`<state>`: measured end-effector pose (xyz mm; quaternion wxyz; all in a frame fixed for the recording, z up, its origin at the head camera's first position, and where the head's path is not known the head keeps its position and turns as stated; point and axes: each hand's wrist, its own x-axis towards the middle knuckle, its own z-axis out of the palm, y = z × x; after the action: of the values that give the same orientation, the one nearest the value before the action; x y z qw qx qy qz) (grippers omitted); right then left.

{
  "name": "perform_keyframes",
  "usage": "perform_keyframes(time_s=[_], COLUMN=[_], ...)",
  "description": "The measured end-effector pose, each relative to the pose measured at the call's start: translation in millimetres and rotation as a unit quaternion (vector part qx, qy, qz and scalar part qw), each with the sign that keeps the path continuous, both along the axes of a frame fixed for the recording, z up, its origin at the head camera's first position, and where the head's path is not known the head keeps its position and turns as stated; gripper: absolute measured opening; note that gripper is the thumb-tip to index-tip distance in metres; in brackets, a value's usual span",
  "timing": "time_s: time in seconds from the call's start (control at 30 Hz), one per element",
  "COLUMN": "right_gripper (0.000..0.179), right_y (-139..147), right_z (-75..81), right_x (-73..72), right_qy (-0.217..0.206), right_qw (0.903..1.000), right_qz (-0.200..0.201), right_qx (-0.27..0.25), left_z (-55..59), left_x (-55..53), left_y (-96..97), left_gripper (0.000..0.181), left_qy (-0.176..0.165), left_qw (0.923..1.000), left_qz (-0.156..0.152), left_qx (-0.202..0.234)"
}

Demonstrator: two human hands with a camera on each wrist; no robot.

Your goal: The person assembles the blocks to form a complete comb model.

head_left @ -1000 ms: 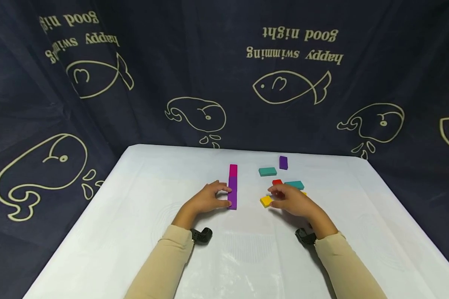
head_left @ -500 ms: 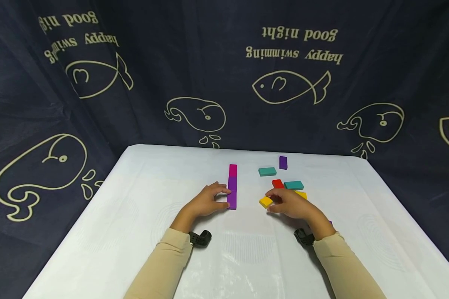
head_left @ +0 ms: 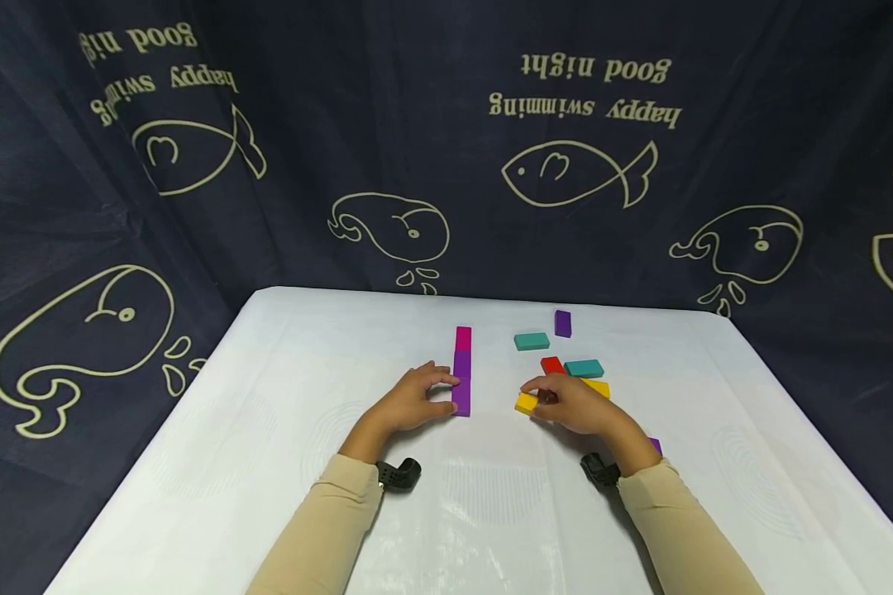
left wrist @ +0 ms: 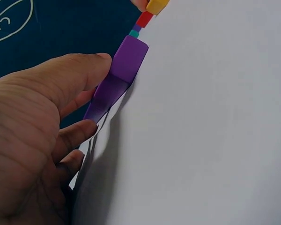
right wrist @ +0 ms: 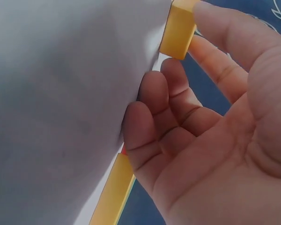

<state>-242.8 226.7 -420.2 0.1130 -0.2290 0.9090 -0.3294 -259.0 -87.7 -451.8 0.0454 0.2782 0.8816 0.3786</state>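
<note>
Three blocks stand end to end in a row: a magenta block (head_left: pixel 464 339) at the far end, a purple block (head_left: pixel 462 364) in the middle and another purple block (head_left: pixel 461 398) nearest me. My left hand (head_left: pixel 413 398) rests its thumb and finger against the left side of the near purple block; in the left wrist view its thumb (left wrist: pixel 100 65) touches that block. To the right of the row, my right hand (head_left: pixel 576 403) pinches a small yellow block (head_left: pixel 526 403) between thumb and index finger. In the right wrist view the other fingers curl loosely below that block (right wrist: pixel 178 33).
Beyond the right hand lie a red block (head_left: pixel 552 365), two teal blocks (head_left: pixel 532 341) (head_left: pixel 584 368), a purple block (head_left: pixel 562 323) and a second yellow block (head_left: pixel 599 387). Another purple block (head_left: pixel 655 445) shows partly beside the right wrist. A white cloth (head_left: pixel 305 355) covers the table.
My right hand has come down and left onto the small yellow block and now pinches it; the block has turned and shifted slightly left. The left hand stays by the row.
</note>
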Motion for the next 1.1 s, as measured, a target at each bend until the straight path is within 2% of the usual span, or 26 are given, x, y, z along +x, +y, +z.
perform_keyframes(time_s=[0.37,0.63,0.73,0.87,0.97,1.1], right_gripper=[0.034,0.031,0.032,0.032,0.031,0.032], right_y=[-2.5,-3.9,-4.5,-5.3,-5.4,-5.3], right_z=[-1.8,-3.4,-3.6,-3.6,-3.5,-4.1], right_x=[0.7,-2.2,-2.9,-2.4,-1.8,-1.2], right_qy=[0.001,0.019,0.013,0.010,0.007,0.003], right_qw=[0.9992,0.9995,0.9996,0.9997,0.9998,0.9999], right_qz=[-0.033,-0.015,-0.014,-0.015,-0.014,-0.010], right_qx=[0.022,0.020,0.019,0.017,0.013,0.011], left_z=[-0.9,-3.1,-4.9,-4.9,-3.4,-3.1], left_x=[-2.3,-3.3,-3.0,-2.8,-2.5,-1.8], left_y=[0.4,-0.4,-0.3,-0.1,-0.3,-0.3], left_gripper=[0.042,0.041,0.041,0.040,0.041,0.041], left_qy=[0.012,0.017,0.034,0.030,0.014,0.018], left_qw=[0.9999,0.9998,0.9993,0.9995,0.9999,0.9998], left_qz=[-0.001,-0.004,-0.006,-0.002,0.001,-0.001], left_qx=[0.002,0.007,0.016,0.010,-0.001,-0.002])
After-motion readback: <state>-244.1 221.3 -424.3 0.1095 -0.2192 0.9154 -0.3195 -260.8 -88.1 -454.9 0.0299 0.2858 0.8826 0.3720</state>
